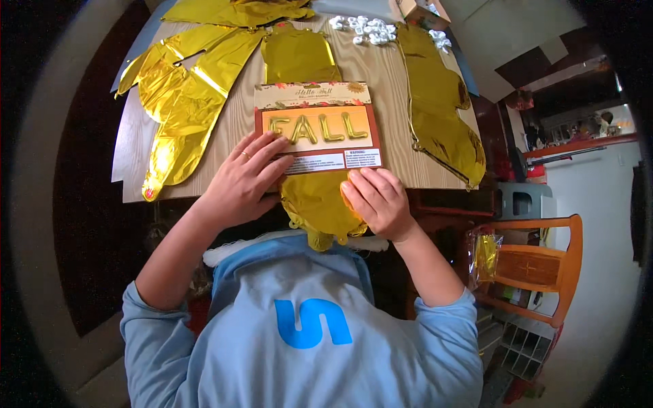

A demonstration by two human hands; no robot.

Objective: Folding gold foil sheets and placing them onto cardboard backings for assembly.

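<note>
A flat balloon-banner card [313, 160] with an orange panel, gold letter pictures and a leaf-patterned top lies near the table's front edge. My left hand [250, 173] rests on its left side, fingers stretched out. Below the card, a deflated gold foil balloon [320, 204] hangs over the edge toward my lap. My right hand [378, 204] is closed on the right side of that foil, by the card's lower right corner. The foil shows orange along those fingers, and its gripped part is partly hidden. Another flat gold foil balloon [299, 58] lies just beyond the card.
Large gold foil balloons [187, 109] cover the left of the wood-grain table [371, 75]; another foil balloon [442, 102] lies along its right edge. White curled pieces [367, 30] are heaped at the back, near a cardboard box [422, 12]. A wooden chair [537, 265] stands at right.
</note>
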